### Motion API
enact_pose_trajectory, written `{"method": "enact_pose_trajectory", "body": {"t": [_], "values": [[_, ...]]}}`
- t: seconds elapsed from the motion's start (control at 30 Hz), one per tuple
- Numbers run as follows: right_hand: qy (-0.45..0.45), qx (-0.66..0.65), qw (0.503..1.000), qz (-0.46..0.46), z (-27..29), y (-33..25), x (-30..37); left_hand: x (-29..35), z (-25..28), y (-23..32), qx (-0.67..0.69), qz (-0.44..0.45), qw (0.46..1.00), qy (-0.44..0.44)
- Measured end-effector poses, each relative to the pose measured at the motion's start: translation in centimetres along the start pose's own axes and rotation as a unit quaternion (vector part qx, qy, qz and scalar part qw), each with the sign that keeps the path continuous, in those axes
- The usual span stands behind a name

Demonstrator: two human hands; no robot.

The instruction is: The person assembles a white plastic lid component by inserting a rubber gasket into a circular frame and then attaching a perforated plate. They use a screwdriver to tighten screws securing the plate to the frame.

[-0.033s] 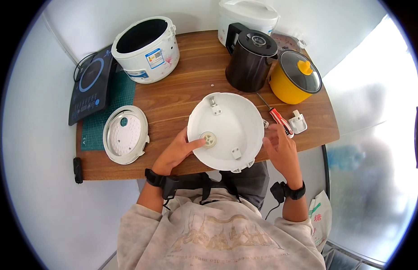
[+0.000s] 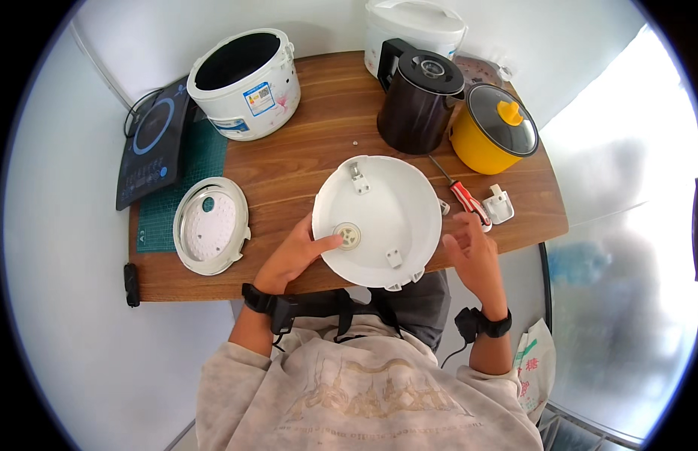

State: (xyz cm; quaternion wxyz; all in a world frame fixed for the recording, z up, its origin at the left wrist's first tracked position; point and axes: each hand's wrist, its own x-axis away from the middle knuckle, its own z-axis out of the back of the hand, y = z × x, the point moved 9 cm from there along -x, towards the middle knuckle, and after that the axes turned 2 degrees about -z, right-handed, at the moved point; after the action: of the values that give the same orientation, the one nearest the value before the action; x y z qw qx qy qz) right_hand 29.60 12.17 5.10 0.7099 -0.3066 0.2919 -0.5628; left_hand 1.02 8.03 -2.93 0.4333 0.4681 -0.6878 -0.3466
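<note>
My left hand (image 2: pixel 295 254) grips the left rim of a white plastic rice cooker lid shell (image 2: pixel 390 218), its thumb inside near a round cream valve piece (image 2: pixel 347 236) and the other fingers hidden beneath. The shell lies hollow side up at the table's front edge. Inside it are small white brackets, one at the top (image 2: pixel 360 180) and one lower right (image 2: pixel 394 258). Just right of the shell, my right hand (image 2: pixel 473 255) is open, fingers loosely bent and apart, holding nothing. Beyond its fingertips lie a red-handled screwdriver (image 2: pixel 469 201) and a small white plastic part (image 2: pixel 499 206).
A round inner lid plate (image 2: pixel 210 227) lies left, partly on a green cutting mat (image 2: pixel 155 222), near a black induction cooker (image 2: pixel 150 150). Behind stand a rice cooker body (image 2: pixel 251 101), dark kettle (image 2: pixel 415 113), yellow pot (image 2: pixel 477 143) and white cooker (image 2: pixel 416 26).
My right hand has drawn slightly right and down, a little away from the shell's rim. The left hand and the shell are nearly unmoved.
</note>
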Motion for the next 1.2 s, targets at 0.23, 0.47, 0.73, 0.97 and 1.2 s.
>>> {"method": "enact_pose_trajectory", "body": {"t": [0.23,0.47,0.73,0.97,1.2], "values": [[-0.037,-0.062,0.997,-0.02,1.0,1.4,-0.1,0.8,-0.5,1.4,0.044,-0.028,0.999,0.009],[-0.157,-0.157,0.975,-0.02,-0.1,-2.4,-1.5,3.1,-0.5,5.2,-0.108,-0.102,0.987,0.052],[-0.105,-0.14,0.982,0.076,-0.5,-5.5,-3.3,7.7,2.1,11.0,-0.268,-0.196,0.929,0.163],[-0.145,-0.243,0.959,0.014,-0.5,-5.8,-4.5,9.8,0.6,13.0,-0.413,-0.297,0.839,0.191],[-0.17,-0.196,0.965,0.031,-1.3,-5.2,-4.6,9.1,-1.5,12.9,-0.608,-0.338,0.695,0.182]]}}
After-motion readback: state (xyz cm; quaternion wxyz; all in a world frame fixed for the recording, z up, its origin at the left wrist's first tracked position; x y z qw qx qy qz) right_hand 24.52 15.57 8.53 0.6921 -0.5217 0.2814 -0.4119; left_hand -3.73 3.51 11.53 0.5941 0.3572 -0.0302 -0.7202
